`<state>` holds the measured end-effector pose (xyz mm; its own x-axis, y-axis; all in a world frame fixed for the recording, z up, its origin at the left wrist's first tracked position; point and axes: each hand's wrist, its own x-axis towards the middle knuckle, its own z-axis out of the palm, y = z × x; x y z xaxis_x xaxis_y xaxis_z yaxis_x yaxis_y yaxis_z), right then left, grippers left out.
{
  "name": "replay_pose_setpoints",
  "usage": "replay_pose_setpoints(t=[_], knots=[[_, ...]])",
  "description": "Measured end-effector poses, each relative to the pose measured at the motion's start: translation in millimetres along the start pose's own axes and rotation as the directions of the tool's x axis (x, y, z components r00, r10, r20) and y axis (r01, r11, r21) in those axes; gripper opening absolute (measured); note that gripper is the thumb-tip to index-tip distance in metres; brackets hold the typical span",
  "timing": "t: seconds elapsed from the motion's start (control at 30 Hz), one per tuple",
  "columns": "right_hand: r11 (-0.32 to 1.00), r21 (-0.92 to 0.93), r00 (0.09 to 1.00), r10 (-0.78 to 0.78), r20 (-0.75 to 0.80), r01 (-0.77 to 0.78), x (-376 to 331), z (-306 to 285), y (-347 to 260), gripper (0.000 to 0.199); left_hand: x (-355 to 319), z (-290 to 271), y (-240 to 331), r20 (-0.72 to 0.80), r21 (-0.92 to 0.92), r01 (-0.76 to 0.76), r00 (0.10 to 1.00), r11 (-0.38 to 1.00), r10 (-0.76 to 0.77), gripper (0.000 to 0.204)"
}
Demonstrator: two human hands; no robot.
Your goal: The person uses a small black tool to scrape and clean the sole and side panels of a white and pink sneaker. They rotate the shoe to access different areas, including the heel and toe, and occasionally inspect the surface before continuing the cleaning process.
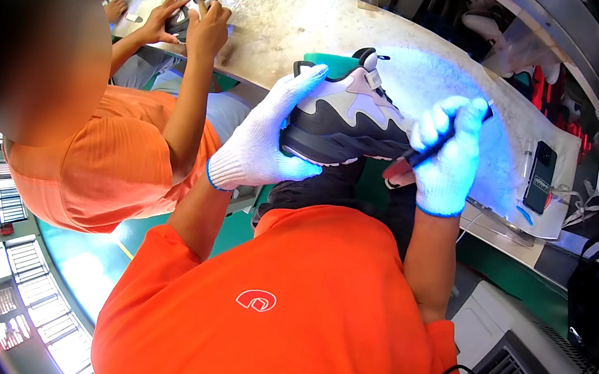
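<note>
Long pale workbench (276, 23) curving across the upper part of the view, lit bluish near the middle. Left hand (268, 137) in a white knit glove, fingers wrapped over the heel and collar of a sneaker (347, 121), gripping it. Sneaker black, grey and white with a teal lining, held on its side just above the bench edge, between the two hands. Right hand (445, 158), also gloved, fingers closed round a dark pen-like tool (426, 155), its reddish tip touching the sole just beside the fingertips. Black phone (540, 177) lying on the bench, well beyond the right fingers. Another person (90, 150) in orange to the left, bare hands on a second shoe (191, 7).
</note>
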<state>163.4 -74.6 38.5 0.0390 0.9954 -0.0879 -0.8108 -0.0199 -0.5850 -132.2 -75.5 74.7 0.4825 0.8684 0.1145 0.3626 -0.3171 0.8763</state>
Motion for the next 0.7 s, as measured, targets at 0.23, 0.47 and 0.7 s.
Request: replay_pose_setpoints(t=[0.23,0.47,0.7], knots=[[0.994,0.108,0.999,-0.035,0.016,0.034,48.5,67.1,27.5,0.046,18.7,11.8,22.9,-0.032,0.147,-0.014,0.999,0.989,0.019,0.126],[0.961,0.261,0.944,-0.003,0.329,-0.088,65.0,29.9,41.7,0.045,24.5,16.8,13.8,-0.064,0.116,-0.003,0.998,0.993,0.01,0.123],[0.793,0.576,0.974,0.1,0.202,-0.201,70.1,28.4,41.5,0.044,23.3,25.0,8.2,-0.173,0.119,-0.015,0.984,0.993,0.036,0.108]])
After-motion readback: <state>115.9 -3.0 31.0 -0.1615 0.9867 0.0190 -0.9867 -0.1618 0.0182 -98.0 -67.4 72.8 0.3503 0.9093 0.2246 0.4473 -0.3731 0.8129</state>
